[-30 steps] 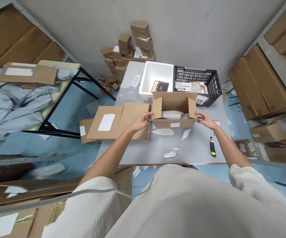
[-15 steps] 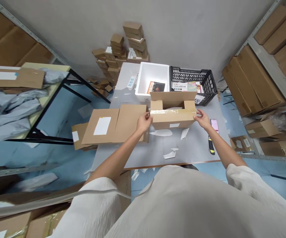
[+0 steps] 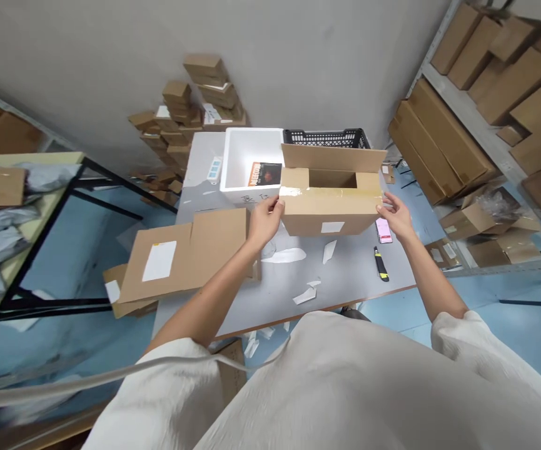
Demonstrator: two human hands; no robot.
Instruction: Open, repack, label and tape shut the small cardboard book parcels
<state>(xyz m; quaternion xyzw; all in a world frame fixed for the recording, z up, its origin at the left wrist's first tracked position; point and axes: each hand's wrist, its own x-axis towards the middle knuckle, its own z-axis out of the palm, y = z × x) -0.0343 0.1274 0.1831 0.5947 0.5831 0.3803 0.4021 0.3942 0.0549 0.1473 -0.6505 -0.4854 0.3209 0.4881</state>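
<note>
A cardboard box with its flaps up is held between my two hands, apparently lifted above the table. Shiny tape runs along its upper front edge, and a white label sits on the front. My left hand grips the box's left end, thumb and fingers closed on the edge. At the right end, my right hand pinches the corner. Behind it are a white foam box with an orange and black book inside and a black plastic crate, partly hidden by the raised flap.
Flattened cardboard hangs over the table's left side. A phone, a utility knife and paper scraps lie on the grey table. Stacked cartons stand by the wall; shelves hold more at right.
My hands have raised the cardboard box and brought it closer, and it looks larger now. The camera view has turned to the right.
</note>
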